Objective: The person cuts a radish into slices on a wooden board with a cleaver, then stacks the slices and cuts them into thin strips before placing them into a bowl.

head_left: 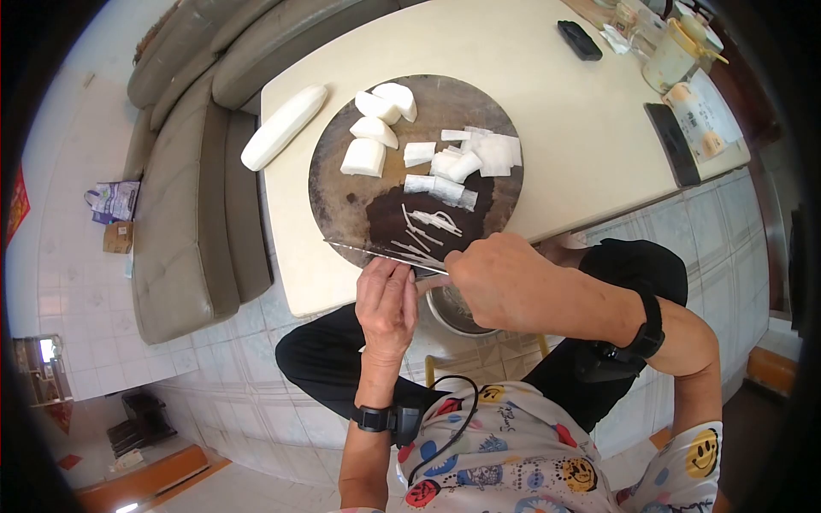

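My right hand [494, 280] grips a kitchen knife [385, 254] whose thin blade reaches left across the near edge of a round wooden cutting board [338, 195]. Close against the blade, my left hand [385, 301] has its fingers bent and pressed together; whatever lies under them is hidden. Thin white radish shreds [438, 223] lie on a dark wet patch just beyond the knife. Farther back on the board are flat radish slices [496, 154], some overlapping, and several thick radish chunks [363, 158] at the left.
A long peeled white radish [285, 126] lies on the cream table [564, 128] left of the board. A metal bowl [462, 309] sits below the table edge, partly under my right hand. Two dark phone-like objects and a jug [676, 56] are at right. A grey sofa [184, 205] stands left.
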The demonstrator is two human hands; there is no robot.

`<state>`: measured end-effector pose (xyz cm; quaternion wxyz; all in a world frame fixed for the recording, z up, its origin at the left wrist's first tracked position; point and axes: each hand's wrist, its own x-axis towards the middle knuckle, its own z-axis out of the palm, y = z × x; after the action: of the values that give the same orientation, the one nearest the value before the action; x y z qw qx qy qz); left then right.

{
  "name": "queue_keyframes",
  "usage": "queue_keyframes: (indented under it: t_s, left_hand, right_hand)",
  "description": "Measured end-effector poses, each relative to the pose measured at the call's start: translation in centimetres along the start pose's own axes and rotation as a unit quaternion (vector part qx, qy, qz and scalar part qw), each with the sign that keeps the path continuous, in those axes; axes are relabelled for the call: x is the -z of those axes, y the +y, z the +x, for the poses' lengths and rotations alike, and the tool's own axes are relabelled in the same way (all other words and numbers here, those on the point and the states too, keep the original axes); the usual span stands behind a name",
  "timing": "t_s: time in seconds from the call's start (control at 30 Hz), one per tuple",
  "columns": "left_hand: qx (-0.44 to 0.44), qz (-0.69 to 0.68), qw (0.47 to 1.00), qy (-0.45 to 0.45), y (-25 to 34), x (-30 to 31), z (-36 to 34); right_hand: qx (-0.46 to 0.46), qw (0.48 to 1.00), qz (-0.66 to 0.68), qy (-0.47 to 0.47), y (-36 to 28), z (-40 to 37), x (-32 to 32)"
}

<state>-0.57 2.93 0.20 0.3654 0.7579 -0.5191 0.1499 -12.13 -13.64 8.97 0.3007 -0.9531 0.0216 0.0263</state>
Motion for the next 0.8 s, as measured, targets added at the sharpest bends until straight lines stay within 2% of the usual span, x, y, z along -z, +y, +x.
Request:
queue_keyframes:
  t_s: [0.2,0.27,0.5,0.57,0.67,0.8]
  left_hand:
    - [0.006,0.006,1.0,0.0,-0.1,-0.2,-0.4]
    - [0.008,0.006,1.0,-0.003,-0.2,-0.1,-0.6]
    - [0.012,-0.013,1.0,-0.01,-0.3,-0.1,-0.7]
    - [0.009,-0.017,1.0,-0.013,-0.3,-0.1,-0.8]
    - [0.032,-0.006,0.999,-0.027,-0.4,0.2,-0.6]
    - [0.026,-0.026,0.999,0.025,-0.3,-0.3,-0.1]
  right_hand:
    - [0.018,0.999,-0.027,-0.019,-0.1,0.0,0.2]
    - [0.058,0.998,-0.023,0.024,0.0,0.0,-0.4]
    - [0.066,0.997,-0.027,0.001,-1.2,1.4,-1.1]
    - [0.083,0.996,-0.023,0.025,-1.4,1.9,-1.5]
    - [0.079,0.995,0.0,0.061,-1.1,2.5,-1.9]
    - [0.038,0.995,-0.01,0.088,0.1,3.0,-1.0]
